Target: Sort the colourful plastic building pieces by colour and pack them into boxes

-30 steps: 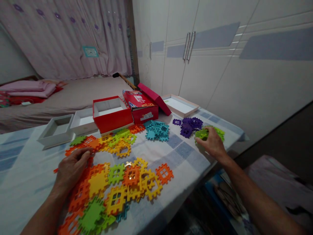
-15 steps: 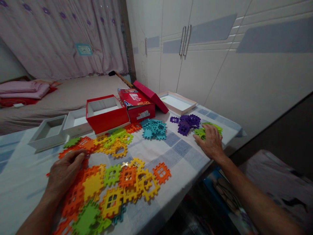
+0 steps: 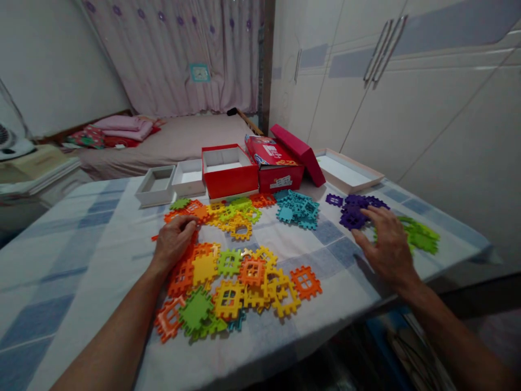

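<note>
Since half a second earlier, the right hand (image 3: pixel 386 252) has shifted off the green pieces (image 3: pixel 425 240) toward the purple pieces (image 3: pixel 353 214), while the left hand (image 3: pixel 175 239) remains among the orange pieces (image 3: pixel 181 278). The right hand's fingers are spread, thumb well apart, with purple at its 11 o'clock and green at 2; whether the fingertips touch the purple heap cannot be told. The left hand is palm down, fingers curled; whether it pinches anything is hidden. At its 4 o'clock lie yellow pieces (image 3: pixel 203 270), overlapping orange and lime ones; turquoise pieces (image 3: pixel 299 210) are heaped at the right hand's 10 o'clock. All are flat, plastic-looking squares with toothed edges, some solid, others cut like windowpanes, on a desk (image 3: pixel 101 271) draped in blue-and-white checked cloth.
</note>
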A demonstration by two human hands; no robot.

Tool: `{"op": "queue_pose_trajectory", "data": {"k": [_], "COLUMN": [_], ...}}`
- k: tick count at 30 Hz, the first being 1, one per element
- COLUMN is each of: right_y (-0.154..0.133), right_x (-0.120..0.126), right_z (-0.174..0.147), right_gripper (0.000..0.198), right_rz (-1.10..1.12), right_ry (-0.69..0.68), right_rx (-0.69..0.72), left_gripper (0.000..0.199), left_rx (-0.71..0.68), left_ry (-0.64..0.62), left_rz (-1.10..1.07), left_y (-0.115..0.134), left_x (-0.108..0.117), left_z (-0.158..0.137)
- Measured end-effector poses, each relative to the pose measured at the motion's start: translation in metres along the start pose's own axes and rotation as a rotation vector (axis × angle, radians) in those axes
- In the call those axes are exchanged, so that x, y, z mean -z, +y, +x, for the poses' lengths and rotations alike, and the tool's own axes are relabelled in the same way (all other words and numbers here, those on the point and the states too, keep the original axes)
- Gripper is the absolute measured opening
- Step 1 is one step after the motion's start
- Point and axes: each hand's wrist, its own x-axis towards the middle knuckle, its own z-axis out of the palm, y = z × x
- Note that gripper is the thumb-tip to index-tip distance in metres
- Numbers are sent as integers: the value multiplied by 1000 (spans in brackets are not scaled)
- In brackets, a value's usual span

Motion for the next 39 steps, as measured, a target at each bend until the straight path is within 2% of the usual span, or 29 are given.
{"op": "queue_pose_trajectory", "data": {"k": [2, 7, 10, 14, 19, 24, 26, 29, 31, 33, 36, 39], "right_y": [-37, -123, -160, -194, -203, -187, -182, -180, -185, -193, -208, -219], "right_x": [-2, -28, -54, -80, -95, -102, -100, -90, -83, -79, -86, -100], "right_z": [15, 54, 73, 85, 81, 77, 78, 86, 96, 108, 126, 135], "right_gripper": [40, 35, 39, 41, 37, 52, 43, 18, 14, 18, 22, 23], "right_rz": [158, 387, 349, 211, 188, 357, 394, 460, 557, 623, 495, 248], "right_ry": [-66, -388, -531, -561, -564, -621, -654, -707, -740, -699, -620, -670], "right_rx": [120, 319, 345, 265, 140, 88, 78, 91, 102, 99, 137, 197], "left_gripper": [40, 37, 37, 37, 35, 33, 32, 31, 31, 31, 30, 28], "left_rx": [-3, -19, -15, -34, -15, -32, -34, -35, -37, -42, -43, -30], "left_ry": [7, 15, 18, 12, 11, 22, 26, 27, 26, 26, 31, 24], "left_rz": [-5, -26, -42, -45, -54, -58, -62, -57, -56, -58, -55, -45], "left_y": [0, 2, 3, 4, 4, 5, 7, 9, 10, 10, 10, 11], "left_x": [-1, -1, -1, -1, -2, -2, -2, -1, -1, -1, -1, 0], "left_z": [0, -1, -1, -1, -1, -2, -2, -3, -4, -4, -4, -4]}}
